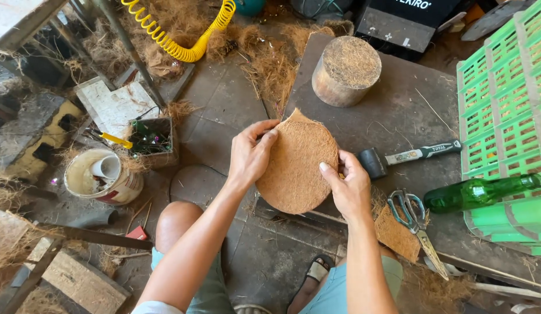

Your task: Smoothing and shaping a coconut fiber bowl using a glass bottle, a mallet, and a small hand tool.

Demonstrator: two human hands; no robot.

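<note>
- Hands grip one coir fibre mat piece, held upright above the near-left corner of the dark board.
- Left hand clasps its left edge; right hand pinches its right edge.
- Hammer lies just right of the right hand; scissors and green bottle lie at the board's near edge.
- Round wooden block stands at the far edge.
</note>
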